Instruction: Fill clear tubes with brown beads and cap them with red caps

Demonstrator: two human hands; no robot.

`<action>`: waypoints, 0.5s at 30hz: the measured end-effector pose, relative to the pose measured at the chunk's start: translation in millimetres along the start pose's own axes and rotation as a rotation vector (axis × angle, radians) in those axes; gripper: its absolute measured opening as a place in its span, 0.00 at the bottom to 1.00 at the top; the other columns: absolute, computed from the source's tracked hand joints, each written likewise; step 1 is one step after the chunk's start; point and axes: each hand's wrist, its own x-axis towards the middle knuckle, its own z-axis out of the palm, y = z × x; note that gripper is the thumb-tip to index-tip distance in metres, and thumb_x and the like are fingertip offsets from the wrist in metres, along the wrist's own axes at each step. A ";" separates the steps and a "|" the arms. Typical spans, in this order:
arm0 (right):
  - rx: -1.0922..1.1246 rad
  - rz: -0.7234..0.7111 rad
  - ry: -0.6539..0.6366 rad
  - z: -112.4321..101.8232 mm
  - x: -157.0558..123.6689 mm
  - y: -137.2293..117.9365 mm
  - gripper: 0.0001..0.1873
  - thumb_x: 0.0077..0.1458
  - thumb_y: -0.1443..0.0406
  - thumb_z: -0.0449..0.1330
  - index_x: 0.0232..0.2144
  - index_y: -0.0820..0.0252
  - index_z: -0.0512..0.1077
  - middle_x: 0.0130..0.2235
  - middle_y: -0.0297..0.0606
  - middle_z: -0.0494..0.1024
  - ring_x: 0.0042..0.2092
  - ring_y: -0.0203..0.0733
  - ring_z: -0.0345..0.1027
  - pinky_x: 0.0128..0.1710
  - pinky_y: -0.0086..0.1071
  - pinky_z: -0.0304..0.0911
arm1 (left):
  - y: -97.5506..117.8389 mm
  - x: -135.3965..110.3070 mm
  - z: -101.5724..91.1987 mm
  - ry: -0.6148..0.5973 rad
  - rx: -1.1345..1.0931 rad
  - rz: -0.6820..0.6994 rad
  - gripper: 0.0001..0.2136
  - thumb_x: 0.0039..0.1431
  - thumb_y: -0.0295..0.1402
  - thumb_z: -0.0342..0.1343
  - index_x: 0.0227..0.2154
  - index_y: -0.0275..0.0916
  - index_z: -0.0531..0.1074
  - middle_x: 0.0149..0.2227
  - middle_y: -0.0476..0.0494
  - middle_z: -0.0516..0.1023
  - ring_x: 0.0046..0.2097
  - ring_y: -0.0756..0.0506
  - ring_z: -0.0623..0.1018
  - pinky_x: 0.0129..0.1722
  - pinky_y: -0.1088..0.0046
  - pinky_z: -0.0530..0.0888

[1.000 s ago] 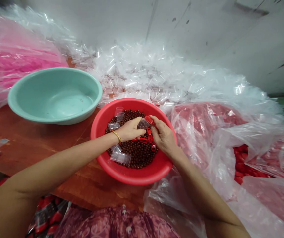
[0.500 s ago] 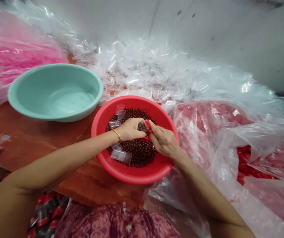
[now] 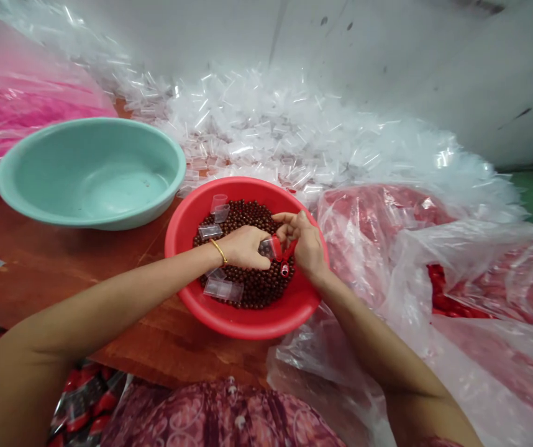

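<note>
My left hand (image 3: 245, 247), with a gold bangle at its wrist, pinches a small clear plastic container (image 3: 266, 248) of dark beads, with a red cap at its right end. My right hand (image 3: 309, 247) is just to the right, its fingers loosely curled and forefinger reaching left. A red cap (image 3: 289, 251) shows against its palm side and seems to be held there; the thumb is hidden. Below lies another small red piece (image 3: 285, 270) with a pale opening. Both hands are over a red basin (image 3: 243, 328) of brown beads (image 3: 264, 292). Clear empty sleeves (image 3: 223, 289) lie on the beads.
A pale green basin (image 3: 84, 214) stands at left, before a pink-filled plastic bag (image 3: 24, 118). Clear sleeves (image 3: 257, 118) are heaped along the wall. Plastic bags with red pieces (image 3: 378, 230) lie at right. Red-capped packed containers (image 3: 84, 397) sit below the table edge.
My right hand has drawn back from the capped container, and its fingers have loosened. My left hand still holds the container. The whole view has shifted slightly.
</note>
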 end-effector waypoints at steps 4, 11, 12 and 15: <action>0.113 0.105 -0.105 12.3 9.4 -10.2 0.40 0.60 0.51 0.19 0.56 0.62 0.59 0.38 0.42 0.72 0.36 0.38 0.67 0.37 0.30 0.64 | 3.7 -3.2 3.2 -0.035 0.017 0.036 0.06 0.37 0.31 0.53 0.16 0.39 0.60 0.17 0.54 0.62 0.20 0.52 0.62 0.20 0.76 0.58; 0.016 0.103 -0.225 23.2 6.8 -6.1 0.35 0.62 0.55 0.20 0.65 0.58 0.46 0.57 0.42 0.65 0.58 0.38 0.58 0.58 0.36 0.53 | 3.6 -9.7 7.0 0.029 0.228 0.089 0.03 0.38 0.30 0.54 0.20 0.38 0.67 0.17 0.50 0.65 0.22 0.48 0.67 0.23 0.74 0.63; -0.011 0.102 -0.214 25.0 5.6 -4.8 0.34 0.62 0.55 0.21 0.65 0.57 0.46 0.58 0.41 0.64 0.60 0.37 0.56 0.59 0.36 0.51 | 2.6 -11.0 7.8 0.031 0.261 0.083 0.04 0.38 0.30 0.55 0.21 0.38 0.68 0.18 0.49 0.67 0.23 0.47 0.68 0.24 0.73 0.64; -0.045 0.091 -0.221 28.1 3.3 -7.3 0.34 0.62 0.55 0.21 0.65 0.57 0.45 0.60 0.40 0.62 0.62 0.37 0.52 0.61 0.37 0.48 | 0.7 -13.2 8.8 0.052 0.286 0.077 0.05 0.37 0.30 0.56 0.22 0.38 0.69 0.18 0.48 0.68 0.24 0.46 0.70 0.25 0.73 0.65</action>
